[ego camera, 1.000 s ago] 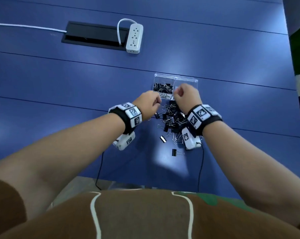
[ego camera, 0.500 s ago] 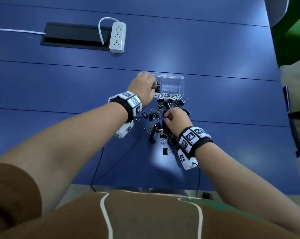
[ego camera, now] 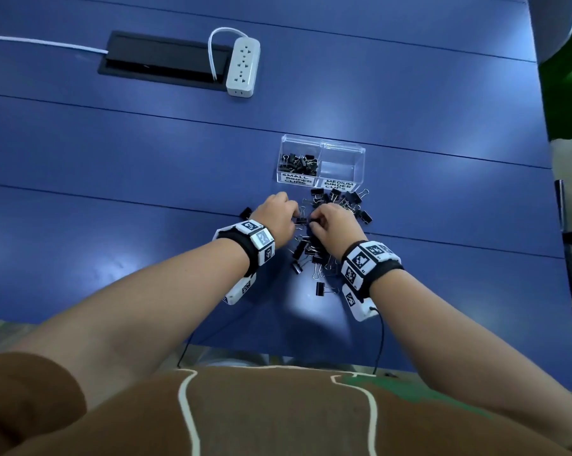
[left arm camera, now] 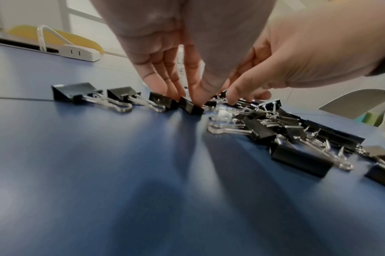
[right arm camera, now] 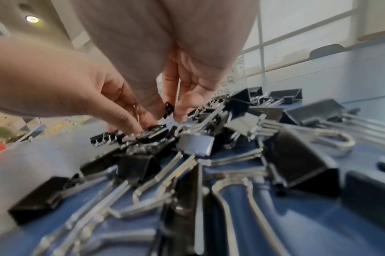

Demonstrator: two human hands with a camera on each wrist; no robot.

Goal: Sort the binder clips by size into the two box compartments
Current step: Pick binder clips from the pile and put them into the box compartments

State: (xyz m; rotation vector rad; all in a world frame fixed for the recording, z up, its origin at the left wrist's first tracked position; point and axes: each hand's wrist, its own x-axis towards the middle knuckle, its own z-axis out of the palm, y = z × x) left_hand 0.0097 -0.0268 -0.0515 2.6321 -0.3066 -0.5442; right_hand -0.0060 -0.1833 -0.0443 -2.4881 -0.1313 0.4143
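A clear two-compartment box (ego camera: 342,149) stands on the blue table. Its left compartment, labelled SMALL BINDER CLIPS, holds several small black clips (ego camera: 299,162). The right one, labelled MEDIUM BINDER CLIPS, looks empty. Just in front of the box lies a mixed pile of black binder clips (ego camera: 343,200), and both hands are down in it. My left hand (ego camera: 296,216) pinches a small clip (left arm camera: 190,107) lying at the pile's left edge. My right hand (ego camera: 314,224) pinches another small clip (right arm camera: 168,109) between thumb and finger, just above the pile.
A white power strip (ego camera: 243,69) and a black cable hatch (ego camera: 159,60) sit at the back left. One clip (ego camera: 245,212) lies apart, left of my left hand; another (ego camera: 322,288) lies nearer me. The table's near edge (ego camera: 278,352) runs close to my body.
My left hand has come back from the small-clip compartment to the pile. The right hand has stayed at the pile, working among the clips.
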